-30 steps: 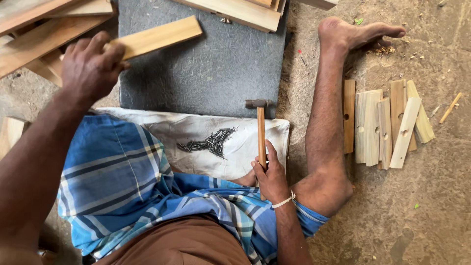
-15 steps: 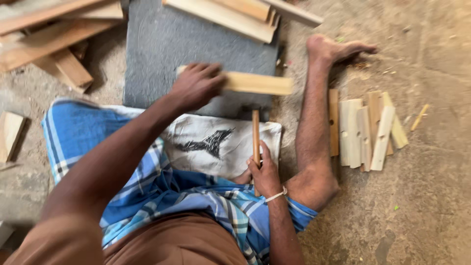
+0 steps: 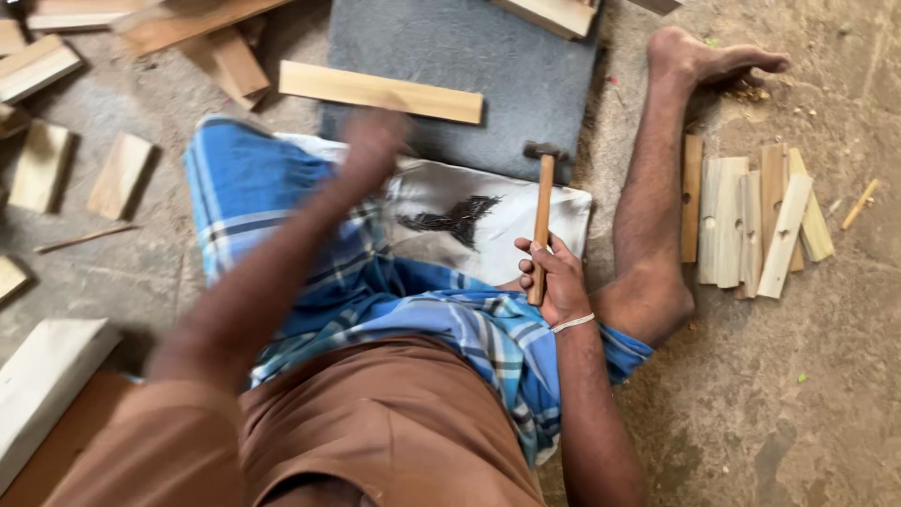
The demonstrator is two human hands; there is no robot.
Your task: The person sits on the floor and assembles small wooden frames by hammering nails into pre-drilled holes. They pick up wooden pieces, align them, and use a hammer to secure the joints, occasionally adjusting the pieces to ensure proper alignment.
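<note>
Seated on concrete floor (image 3: 826, 394), legs apart, blue checked cloth (image 3: 282, 216) over lap, grey slab (image 3: 469, 56) between legs. Right hand (image 3: 554, 277) closed around lower end of wooden hammer handle, fingers curled and pressed together on it; hammer (image 3: 542, 202) upright in view, long axis running from hand toward far edge of slab, metal head resting near slab's near-right corner, over white printed cloth (image 3: 488, 221). Left hand (image 3: 375, 141) blurred by motion, held above near edge of slab, just short of 1 long wooden strip (image 3: 380, 91); finger state not readable, cannot tell whether spread or closed; no contact with strip discernible. Strip lying flat on slab, long axis across slab left to right, slightly tilted, left end overhanging slab's left edge, right end near slab's middle. Relation of note: strip lies just beyond left hand's fingertips, toward far edge, left hand clearly nearer than right; hammer head off strip's right end, apart from it. Stack of short slats (image 3: 751, 221) on floor beside right leg, outside right shin, well apart from both hands. More offcuts (image 3: 42, 164) scattered on floor at left.
</note>
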